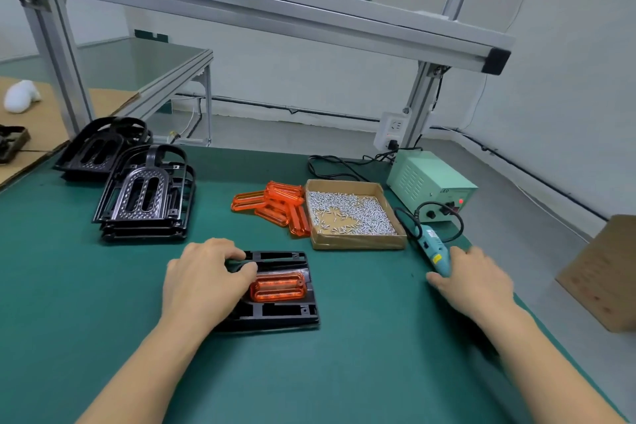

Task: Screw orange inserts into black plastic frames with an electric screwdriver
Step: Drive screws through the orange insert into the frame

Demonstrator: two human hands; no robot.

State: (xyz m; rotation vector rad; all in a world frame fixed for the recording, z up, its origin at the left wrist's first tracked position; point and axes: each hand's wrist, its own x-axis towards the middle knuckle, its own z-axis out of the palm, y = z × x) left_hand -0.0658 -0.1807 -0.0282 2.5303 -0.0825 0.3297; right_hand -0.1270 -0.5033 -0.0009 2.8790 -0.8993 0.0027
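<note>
Orange insert seated in black frame on green surface, long axis left-right. We noted left grip curled, steadying frame. Right grip nearer, closing round teal screwdriver; frame lay left of it.

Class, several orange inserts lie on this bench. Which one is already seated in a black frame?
The orange insert in the black frame under the left hand. The other orange inserts lie piled loose beside the screw box.
</note>
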